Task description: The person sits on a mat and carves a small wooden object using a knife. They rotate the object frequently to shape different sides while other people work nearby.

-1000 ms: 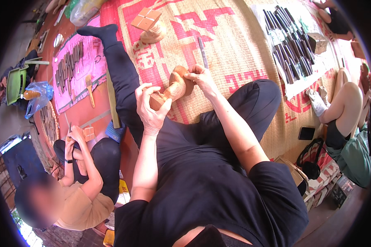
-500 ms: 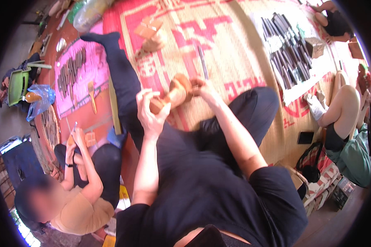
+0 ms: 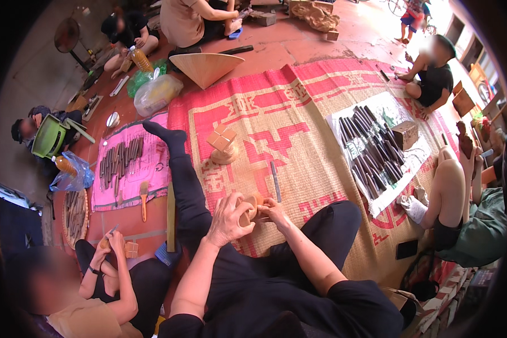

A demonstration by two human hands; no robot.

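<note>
A pale orange-brown wooden carving (image 3: pixel 252 206) with rounded parts is held over the mat between my legs. My left hand (image 3: pixel 225 221) wraps round its left side, thumb and fingers curled. At the carving's right edge, my right hand (image 3: pixel 277 214) has its fingers closed against the wood; whether they also pinch something small is hidden. Just beyond my right hand lies a slim grey metal file-like tool (image 3: pixel 275 181). Farther off on the mat stands another wooden piece (image 3: pixel 224 154), round below, with a square block (image 3: pixel 222 137) marked by crossing lines on top.
Dark carving tools (image 3: pixel 377 149) lie in rows on a white sheet at right, others (image 3: pixel 121 160) on a pink sheet at left. A brush (image 3: pixel 144 201) rests beside that sheet. Co-workers sit left (image 3: pixel 115 287), right (image 3: pixel 479 225) and beyond; a conical hat (image 3: pixel 205 67) lies at the mat's far edge.
The view has tilted up, bringing in the far floor and more people. The carving has turned in my hands, and its long narrow middle is now mostly hidden. Both hands still hold it.
</note>
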